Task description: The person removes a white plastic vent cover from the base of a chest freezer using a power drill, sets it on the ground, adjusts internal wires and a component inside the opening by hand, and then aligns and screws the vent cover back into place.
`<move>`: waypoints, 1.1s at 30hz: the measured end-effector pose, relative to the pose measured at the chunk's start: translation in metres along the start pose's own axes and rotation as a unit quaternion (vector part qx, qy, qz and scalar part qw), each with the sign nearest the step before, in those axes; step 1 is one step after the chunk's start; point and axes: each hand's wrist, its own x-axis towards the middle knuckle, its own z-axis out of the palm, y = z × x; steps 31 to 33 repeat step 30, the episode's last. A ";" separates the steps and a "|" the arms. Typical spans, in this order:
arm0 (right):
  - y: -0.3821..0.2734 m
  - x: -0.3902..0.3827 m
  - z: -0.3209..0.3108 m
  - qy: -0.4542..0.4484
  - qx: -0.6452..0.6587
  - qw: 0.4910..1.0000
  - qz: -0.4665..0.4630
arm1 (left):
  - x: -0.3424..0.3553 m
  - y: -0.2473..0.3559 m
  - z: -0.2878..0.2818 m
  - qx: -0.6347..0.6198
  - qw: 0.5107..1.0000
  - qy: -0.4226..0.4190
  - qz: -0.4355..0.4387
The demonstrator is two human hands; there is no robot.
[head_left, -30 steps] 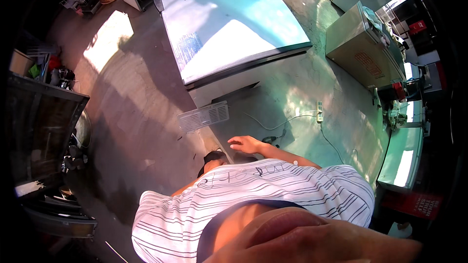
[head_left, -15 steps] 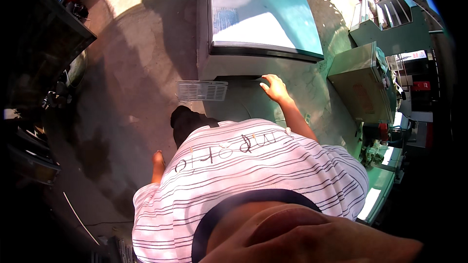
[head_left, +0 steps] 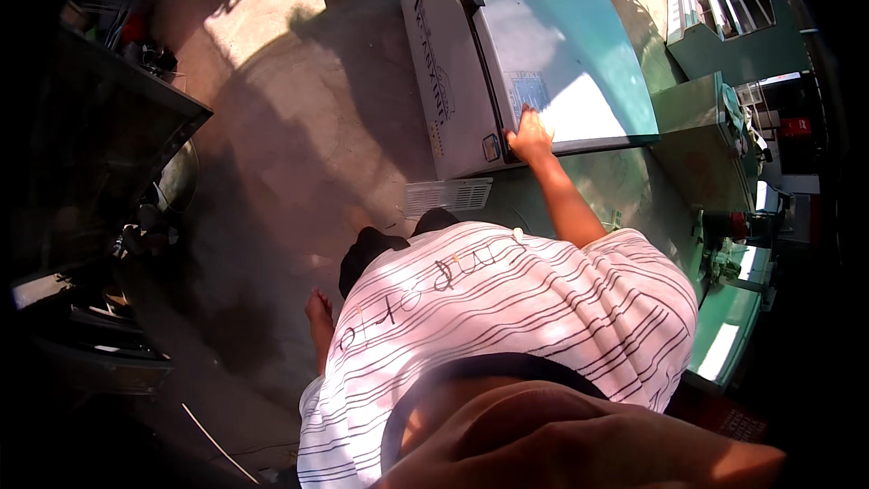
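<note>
A large chest freezer (head_left: 453, 63) with a white side and a pale, sunlit lid (head_left: 588, 54) stands in front of me. My right hand (head_left: 532, 138) lies at the near left corner of the lid, fingers apart and touching it, with nothing held. A blue label (head_left: 528, 89) sits on the lid beside the fingertips. Low at the freezer's near end is a white slatted grille (head_left: 448, 196); whether it is attached is unclear. My left hand (head_left: 319, 308) hangs at my left side in shadow, fingers loose and holding nothing visible.
To the left stands a dark cabinet or bench (head_left: 136, 91) with clutter around it. On the right are a greenish box-shaped cabinet (head_left: 701, 127) and a counter unit (head_left: 742, 45). A thin pale rod (head_left: 217, 439) lies on the concrete floor (head_left: 272, 172).
My right hand has moved from beside the freezer's near end onto the lid's corner. My view has turned, so the freezer's long left side now shows. My left hand still hangs.
</note>
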 end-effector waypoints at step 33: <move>-0.178 0.418 -0.032 0.083 0.114 0.982 -0.125 | 0.127 0.607 0.515 0.336 0.870 -0.138 0.333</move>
